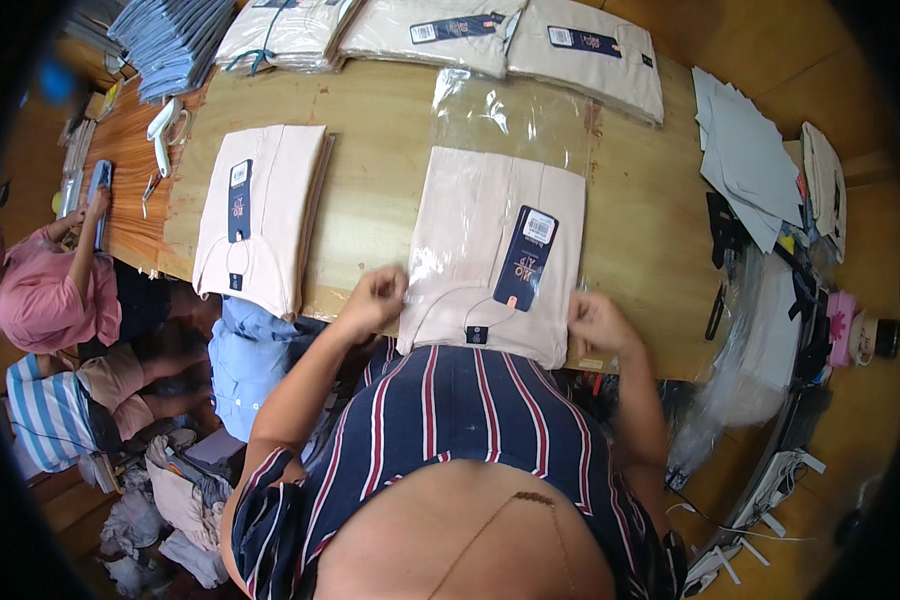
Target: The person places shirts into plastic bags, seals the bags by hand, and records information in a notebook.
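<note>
Folded cream cloth garment point(470, 245) between the bare left hand point(375, 300) and the bare right hand point(602, 325)

The garment lies flat on the brown, shiny worktop point(370, 140), right by the person's tummy. A long dark blue card tag point(527, 258) is on top of it. A clear, shiny plastic bag point(515, 115) sticks out past it at 12 o'clock. I cannot tell how much of the garment is inside.

The left hand is at the garment's 8 o'clock, with its fingers curled. The right hand is at 4 o'clock, close to the edge, and its fingers are bent too. I cannot tell if either hand is pinching the bag or the cloth.

At 9 o'clock is a low pile of folded cream garments point(282, 200). Flat cream garments in clear bags point(585, 75) lie from 11 to 1 o'clock. Loose white flat sheets point(745, 155) are at 2 o'clock. A white plastic hand tool point(161, 128) is at 10 o'clock. Farther off, at 9 o'clock, is a person in a pink top point(55, 295)
</note>
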